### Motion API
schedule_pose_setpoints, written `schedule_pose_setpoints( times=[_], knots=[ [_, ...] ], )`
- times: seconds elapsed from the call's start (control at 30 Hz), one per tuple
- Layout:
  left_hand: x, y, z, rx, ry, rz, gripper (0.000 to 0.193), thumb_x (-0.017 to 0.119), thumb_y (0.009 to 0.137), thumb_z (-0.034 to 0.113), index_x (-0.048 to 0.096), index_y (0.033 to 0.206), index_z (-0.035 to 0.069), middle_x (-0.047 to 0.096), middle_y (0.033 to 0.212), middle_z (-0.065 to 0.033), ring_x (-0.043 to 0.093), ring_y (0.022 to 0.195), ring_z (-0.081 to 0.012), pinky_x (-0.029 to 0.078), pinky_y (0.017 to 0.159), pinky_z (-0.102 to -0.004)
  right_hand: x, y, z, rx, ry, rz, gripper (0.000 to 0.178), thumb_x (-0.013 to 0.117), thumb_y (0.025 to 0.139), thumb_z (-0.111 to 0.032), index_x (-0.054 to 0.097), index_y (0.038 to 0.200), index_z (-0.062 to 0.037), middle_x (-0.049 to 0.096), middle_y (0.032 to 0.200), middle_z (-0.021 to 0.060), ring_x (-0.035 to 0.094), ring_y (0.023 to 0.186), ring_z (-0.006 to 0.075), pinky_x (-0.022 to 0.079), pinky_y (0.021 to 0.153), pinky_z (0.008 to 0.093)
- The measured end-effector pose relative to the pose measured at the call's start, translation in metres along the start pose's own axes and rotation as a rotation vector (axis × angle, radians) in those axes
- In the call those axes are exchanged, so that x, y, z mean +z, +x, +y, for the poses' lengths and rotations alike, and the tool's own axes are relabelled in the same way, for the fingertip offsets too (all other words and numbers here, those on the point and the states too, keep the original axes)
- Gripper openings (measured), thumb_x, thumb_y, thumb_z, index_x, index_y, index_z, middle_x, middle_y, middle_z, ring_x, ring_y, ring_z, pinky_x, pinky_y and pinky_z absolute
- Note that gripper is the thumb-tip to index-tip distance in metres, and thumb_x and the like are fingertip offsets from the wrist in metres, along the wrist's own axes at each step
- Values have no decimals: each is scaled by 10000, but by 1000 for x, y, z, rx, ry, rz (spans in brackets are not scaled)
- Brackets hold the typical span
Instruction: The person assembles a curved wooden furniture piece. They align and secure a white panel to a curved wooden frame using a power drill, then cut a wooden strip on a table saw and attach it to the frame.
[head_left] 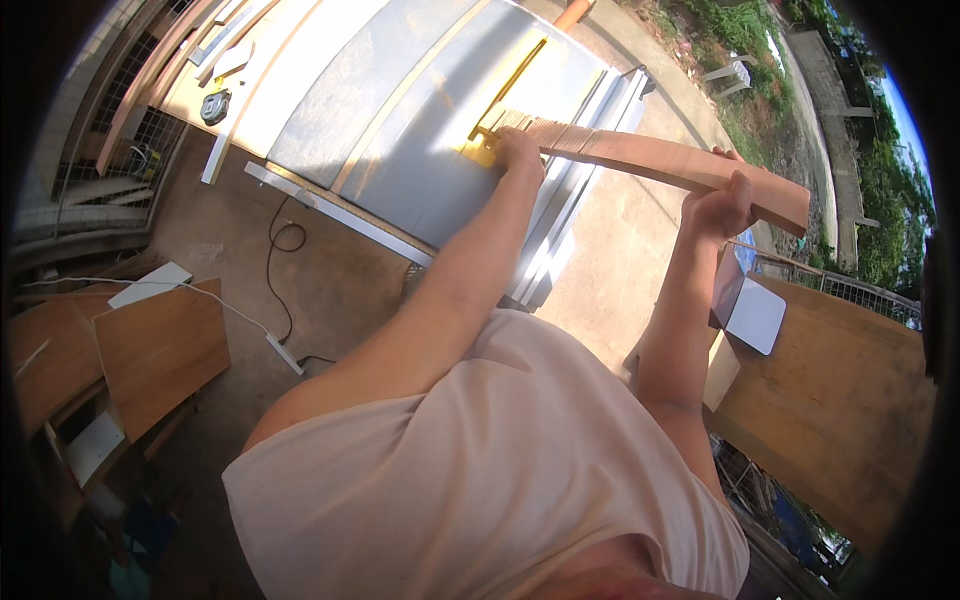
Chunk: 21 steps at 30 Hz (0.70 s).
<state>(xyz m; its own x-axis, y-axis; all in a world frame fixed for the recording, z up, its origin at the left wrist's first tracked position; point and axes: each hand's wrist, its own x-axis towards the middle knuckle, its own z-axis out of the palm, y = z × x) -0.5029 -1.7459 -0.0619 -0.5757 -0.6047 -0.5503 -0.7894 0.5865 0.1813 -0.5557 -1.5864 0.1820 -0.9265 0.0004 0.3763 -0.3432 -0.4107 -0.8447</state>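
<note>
A long reddish-brown wooden board (650,158) lies tilted across the grey table saw (400,110), its far end at the yellow blade insert (480,150). My left hand (520,152) presses down on the board's far end beside the yellow slot. My right hand (722,205) grips the board near its free end, which hangs past the saw's edge over the concrete floor. Both of my forearms reach up from my light shirt.
A tape measure (215,105) and wood strips lie on the pale bench top left of the saw. Brown panels (160,350) lean at the left by a white cable and power strip (283,353). A large wooden board (840,400) stands at the right.
</note>
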Motion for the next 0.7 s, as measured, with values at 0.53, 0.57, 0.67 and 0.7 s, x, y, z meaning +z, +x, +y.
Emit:
schedule_pose_setpoints(
  times=[0.53,0.57,0.67,0.7],
  knots=[
    [-15,-15,-9,-10,93,188,401,708,853,379,698,1142,101,691,1073,-44,665,991,-152,530,725,-225,19,-6,-5,6,-43,13,580,494,780,-36,265,1312,-4,582,991,211,629,862,309,519,841,469],
    [-17,-16,-8,2,108,175,411,711,851,382,696,1148,99,687,1086,-50,659,1012,-158,531,749,-228,18,-6,-5,7,-48,22,575,495,780,-37,268,1307,-1,581,992,211,628,863,309,519,840,467],
    [-20,-17,-8,12,126,159,466,716,847,403,673,1192,92,657,1159,-68,631,1086,-172,524,823,-231,19,-4,-3,-6,-59,13,557,493,779,-34,277,1290,6,580,990,210,628,865,309,520,838,463],
    [-20,-16,-9,11,127,157,488,717,846,411,663,1210,90,644,1189,-73,619,1112,-176,520,848,-231,20,-3,-3,1,-52,17,554,492,777,-33,279,1287,7,580,989,210,628,865,309,520,837,462]
  ],
)
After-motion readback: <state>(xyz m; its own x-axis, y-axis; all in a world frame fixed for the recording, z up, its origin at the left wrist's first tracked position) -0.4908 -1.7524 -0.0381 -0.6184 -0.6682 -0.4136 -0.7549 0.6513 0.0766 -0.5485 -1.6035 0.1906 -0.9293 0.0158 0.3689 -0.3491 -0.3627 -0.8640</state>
